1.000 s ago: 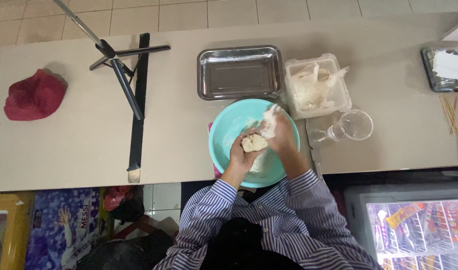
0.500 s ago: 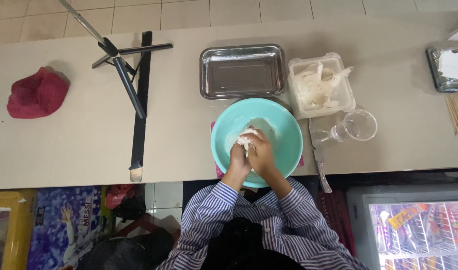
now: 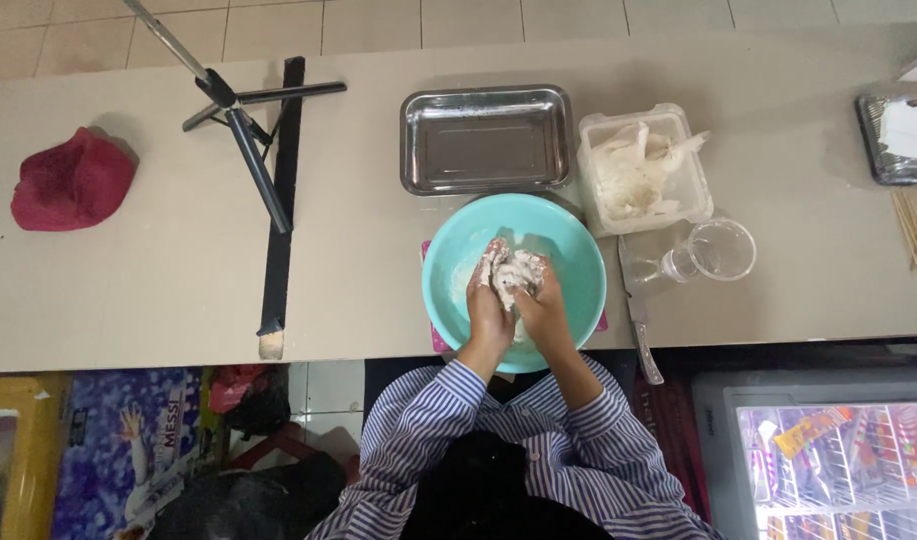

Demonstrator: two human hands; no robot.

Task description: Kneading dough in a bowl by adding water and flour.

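Steel tray (image 3: 483, 140) & tub (image 3: 643, 170) block behind bowl (image 3: 578, 260); knife (image 3: 638, 310), glass (image 3: 718, 250) right; counter (image 3: 358, 270) left open.

— What sort of place is this looking like?

— A small food stall or shop kitchen. The person's floury left hand (image 3: 488, 300) and right hand (image 3: 540, 298) are working inside a round turquoise plastic bowl (image 3: 578, 262) sitting on a long beige counter (image 3: 158, 290).

— What else is pointing to that?

— Just beyond the hands, a rectangular steel tray (image 3: 483, 140) is lying beside a clear plastic tub of white dough scraps (image 3: 643, 170). To the right of the hands, a glass measuring cup (image 3: 713, 250) and a steel knife (image 3: 638, 305) are resting, and below the counter on that side a glass-topped chest freezer of packaged goods (image 3: 833, 455) is glowing.
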